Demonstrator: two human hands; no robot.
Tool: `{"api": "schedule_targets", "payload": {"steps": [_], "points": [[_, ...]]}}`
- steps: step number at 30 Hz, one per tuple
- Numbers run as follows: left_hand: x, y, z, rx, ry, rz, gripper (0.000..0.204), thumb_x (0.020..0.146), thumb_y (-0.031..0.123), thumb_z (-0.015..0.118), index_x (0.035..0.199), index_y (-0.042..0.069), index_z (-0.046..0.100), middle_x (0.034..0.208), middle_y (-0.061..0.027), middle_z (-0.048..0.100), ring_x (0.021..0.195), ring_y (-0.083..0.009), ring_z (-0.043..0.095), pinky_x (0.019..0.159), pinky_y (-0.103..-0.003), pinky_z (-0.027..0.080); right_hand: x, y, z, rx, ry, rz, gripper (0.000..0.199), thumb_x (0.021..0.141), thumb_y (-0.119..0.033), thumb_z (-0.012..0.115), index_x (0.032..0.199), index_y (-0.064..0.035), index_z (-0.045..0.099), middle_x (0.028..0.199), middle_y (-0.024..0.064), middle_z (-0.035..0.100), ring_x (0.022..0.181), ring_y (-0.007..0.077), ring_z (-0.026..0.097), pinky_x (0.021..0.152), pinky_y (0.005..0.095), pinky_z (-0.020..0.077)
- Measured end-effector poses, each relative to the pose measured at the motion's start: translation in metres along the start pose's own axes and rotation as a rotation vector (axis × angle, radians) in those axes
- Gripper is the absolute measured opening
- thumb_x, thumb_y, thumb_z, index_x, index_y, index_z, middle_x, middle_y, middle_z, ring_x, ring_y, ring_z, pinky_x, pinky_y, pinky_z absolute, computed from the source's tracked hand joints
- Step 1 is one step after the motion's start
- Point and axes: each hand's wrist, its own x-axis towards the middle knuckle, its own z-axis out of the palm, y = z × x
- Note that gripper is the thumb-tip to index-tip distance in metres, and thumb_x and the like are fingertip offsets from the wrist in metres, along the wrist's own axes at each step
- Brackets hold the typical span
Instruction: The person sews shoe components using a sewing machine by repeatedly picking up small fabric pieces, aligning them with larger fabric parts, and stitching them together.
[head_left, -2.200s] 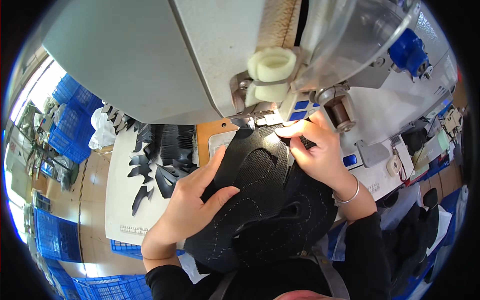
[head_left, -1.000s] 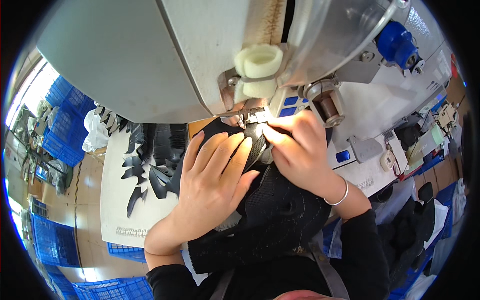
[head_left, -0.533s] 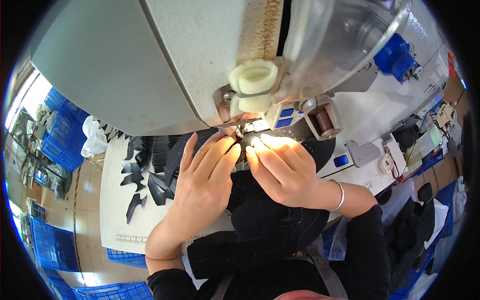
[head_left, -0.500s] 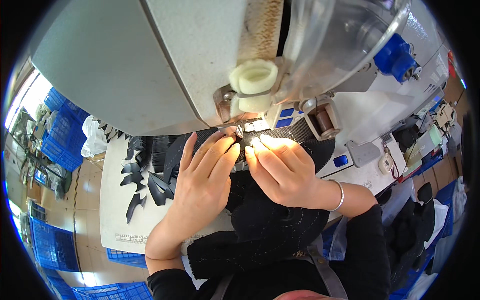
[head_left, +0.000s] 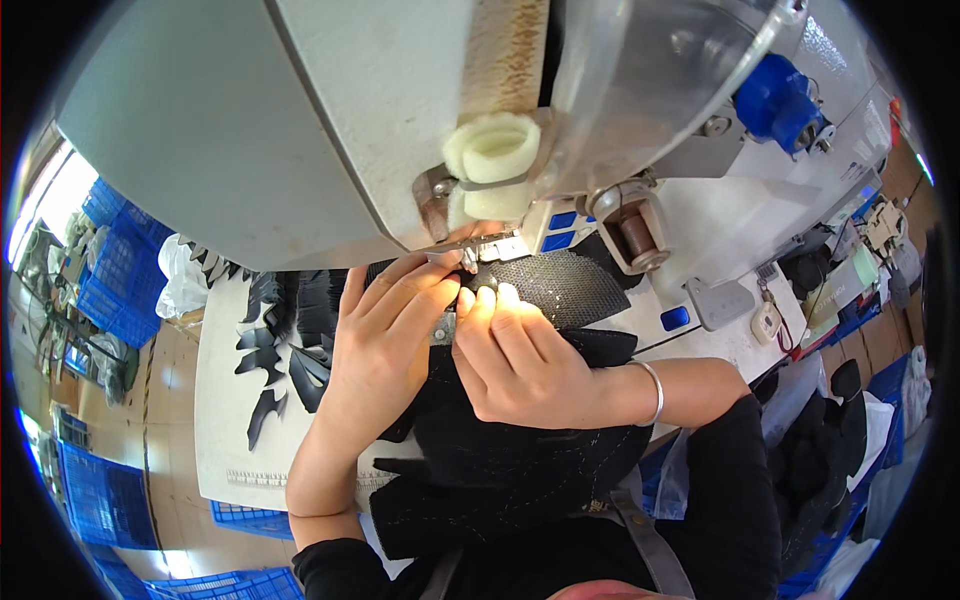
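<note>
A pale grey sewing machine [head_left: 220, 140] overhangs a white desk [head_left: 235, 425], its needle area lit. Below it lies a black stitched workpiece [head_left: 530, 460], its folds hanging off the near edge toward the person's lap. Its mesh section [head_left: 570, 285] sits just right of the needle, long axis running mostly left to right, the far end slanting slightly toward the person and pointing right.

The mesh lies beyond the right hand [head_left: 515, 360], whose bunched fingertips pinch its near edge; most of the dark folds lie under and nearer the person than that hand. The left hand [head_left: 375, 335] reaches up with fingers extended, tips beside the needle, the mesh to its right; whether it grips or merely presses cannot be told. Black cut pieces [head_left: 265, 360] lie left of it. A silvery bangle [head_left: 652, 390] circles the right wrist.
</note>
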Motion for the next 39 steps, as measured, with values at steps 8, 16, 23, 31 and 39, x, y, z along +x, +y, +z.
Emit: {"api": "schedule_targets", "payload": {"steps": [8,16,23,31,39], "points": [[0.003,-0.008,0.01,0.043,0.071,0.014,0.021,0.074,0.002,0.066,0.095,0.003,0.066,0.103,-0.0078,0.068,0.096,-0.0255,0.064,0.087,-0.038,0.044,0.007,-0.013,0.009,-0.167,-0.066,0.016,0.024,0.071,-0.011,0.06,0.083,0.0085,0.068,0.087,0.0143,0.062,0.073,0.0243,0.061,0.063,0.0271,0.0508],[-0.001,-0.02,0.019,-0.041,0.175,0.136,0.031,0.063,0.0,0.065,0.095,-0.001,0.068,0.097,-0.0089,0.063,0.093,-0.0269,0.064,0.076,-0.036,0.053,-0.012,0.054,-0.036,1.102,-0.364,0.269,0.051,0.074,-0.001,0.059,0.125,0.0002,0.056,0.123,0.0158,0.053,0.103,0.0327,0.059,0.086,0.0384,0.051],[-0.001,-0.025,0.021,-0.04,0.192,0.243,0.032,0.064,0.002,0.067,0.096,0.004,0.069,0.093,-0.0063,0.061,0.09,-0.0231,0.064,0.078,-0.035,0.055,-0.018,0.049,-0.029,0.425,-0.095,-0.003,0.026,0.071,-0.006,0.066,0.096,-0.0048,0.064,0.099,0.0054,0.059,0.092,0.0193,0.06,0.085,0.0389,0.0482],[0.005,-0.011,0.022,0.185,0.107,0.311,0.039,0.067,0.005,0.065,0.106,0.001,0.066,0.089,-0.0043,0.054,0.09,-0.0204,0.061,0.087,-0.038,0.055,-0.023,0.032,-0.009,0.472,0.158,0.074,0.009,0.075,-0.004,0.071,0.071,-0.0017,0.064,0.08,0.0042,0.059,0.076,0.0178,0.059,0.077,0.0362,0.0483],[0.005,-0.015,0.023,0.126,0.166,0.32,0.037,0.064,0.006,0.065,0.101,0.001,0.068,0.091,-0.0049,0.06,0.085,-0.0212,0.063,0.077,-0.034,0.055,-0.022,0.034,-0.012,0.487,0.125,0.112,0.007,0.074,-0.006,0.075,0.077,-0.0053,0.068,0.084,0.0014,0.065,0.075,0.0145,0.064,0.077,0.0346,0.0475]]}}
